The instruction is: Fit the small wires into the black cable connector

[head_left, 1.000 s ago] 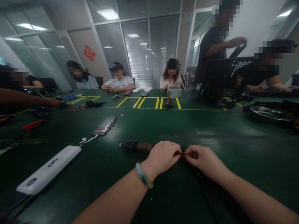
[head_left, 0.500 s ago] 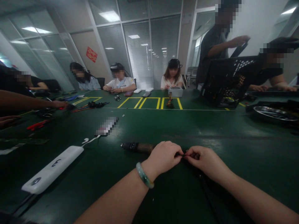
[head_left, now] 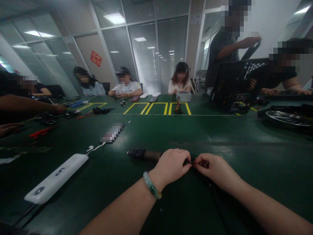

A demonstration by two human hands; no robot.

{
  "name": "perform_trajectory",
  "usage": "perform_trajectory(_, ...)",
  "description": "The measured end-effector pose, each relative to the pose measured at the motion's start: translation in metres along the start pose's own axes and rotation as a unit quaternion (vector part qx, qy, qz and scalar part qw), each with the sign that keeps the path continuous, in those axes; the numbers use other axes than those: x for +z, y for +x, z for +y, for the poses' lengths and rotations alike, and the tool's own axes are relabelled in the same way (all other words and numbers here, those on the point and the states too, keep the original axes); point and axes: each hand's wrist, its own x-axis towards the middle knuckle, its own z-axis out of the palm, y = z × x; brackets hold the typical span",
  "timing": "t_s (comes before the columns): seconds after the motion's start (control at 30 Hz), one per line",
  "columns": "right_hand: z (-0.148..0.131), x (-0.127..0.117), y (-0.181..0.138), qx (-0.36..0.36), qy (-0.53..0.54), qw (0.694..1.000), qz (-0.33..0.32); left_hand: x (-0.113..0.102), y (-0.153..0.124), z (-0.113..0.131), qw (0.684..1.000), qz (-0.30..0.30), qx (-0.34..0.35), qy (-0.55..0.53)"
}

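On the green table lies a dark electric screwdriver [head_left: 146, 155], its bit end pointing left. My left hand [head_left: 171, 164], with a jade-coloured bangle [head_left: 151, 185] at the wrist, is closed around its rear end and hides that part. Close by on the right, the fingertips of my right hand [head_left: 213, 165] pinch the end of a black cable [head_left: 216, 199] against the tool's tail. The fingers cover the joint, so I cannot tell whether cable and tool are connected. From there the cable runs down toward the near edge.
A white power strip [head_left: 58, 178] marked 3 lies at left, with a white cable leading to a phone [head_left: 112, 133]. Wires and red-handled tools [head_left: 40, 132] lie far left. At right stand a black computer case [head_left: 231, 86] and a metal dish [head_left: 286, 119]. Several people sit around the table.
My hands stay almost still, with only slight finger movement at the tool's tail. At the far left, a co-worker's hand has pulled back slightly to the left.
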Motion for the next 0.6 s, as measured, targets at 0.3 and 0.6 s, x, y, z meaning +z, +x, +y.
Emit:
perform_trajectory(0.3, 0.0038, 0.0023, 0.0046, -0.007, -0.014, 1.0, 0.019, 0.0045, 0.0017, 0.0002, 1.0, 0.029, -0.006, -0.009)
perform_trajectory(0.6, -0.003, -0.0017, 0.0023, 0.002, -0.008, 1.0, 0.006, 0.0011, 0.002, 0.0016, 1.0, 0.015, -0.008, 0.002)
